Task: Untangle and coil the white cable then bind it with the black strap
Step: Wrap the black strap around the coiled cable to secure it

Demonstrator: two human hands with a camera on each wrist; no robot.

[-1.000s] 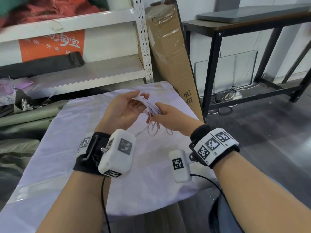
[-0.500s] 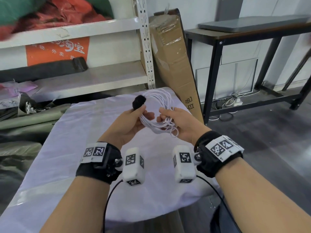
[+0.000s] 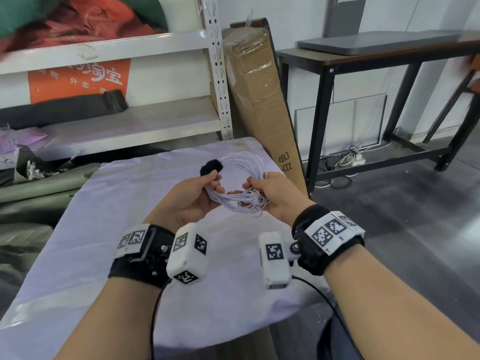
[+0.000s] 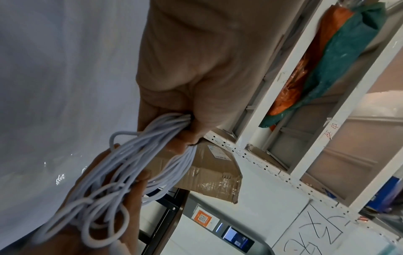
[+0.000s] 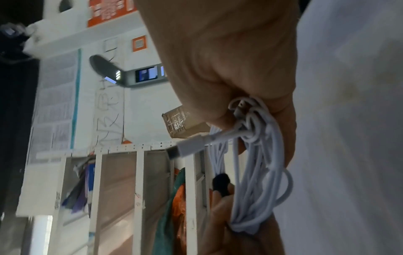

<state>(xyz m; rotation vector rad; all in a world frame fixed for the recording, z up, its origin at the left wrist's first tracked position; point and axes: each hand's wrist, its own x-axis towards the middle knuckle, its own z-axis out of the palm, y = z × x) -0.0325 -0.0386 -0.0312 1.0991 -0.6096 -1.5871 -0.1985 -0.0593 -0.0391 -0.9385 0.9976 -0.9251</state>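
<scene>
Since half a second ago both hands are sitting slightly lower and nearer the camera, the coil is spreading a bit wider, and the camera is tilting up a little.

Head view: left hand [image 3: 192,201] is pinching the left arc of the white cable [image 3: 241,178] with curled fingers, its grip closed on the bundle just below the black strap [image 3: 211,167]. Right hand [image 3: 275,196] is gripping the right arc, fingers curled round the strands. The coil is hanging between the two hands at frame centre, above the surface [image 3: 104,242], its loop plane facing the camera and its long axis running left-right. The strap is lying at the coil's upper left, so the left hand is nearer to it. I judge the next move will hinge on that. Orange sign on the shelf, upper left, is reading "淘宝" with smaller characters below; the cardboard box [image 3: 259,100] has printed characters low on its side, not legible.

Left wrist view: left hand [image 4: 196,69] is clamping many cable [image 4: 130,163] strands at centre; loose loops are trailing to the lower left over the other hand. Strap not visible. Handwritten marks lower right, unreadable.

Right wrist view: right hand [image 5: 229,60] is closed on the cable [image 5: 257,172]; a connector plug [image 5: 189,145] is sticking out leftward. Strap [image 5: 221,182] is showing below centre, well apart from this grip.
</scene>
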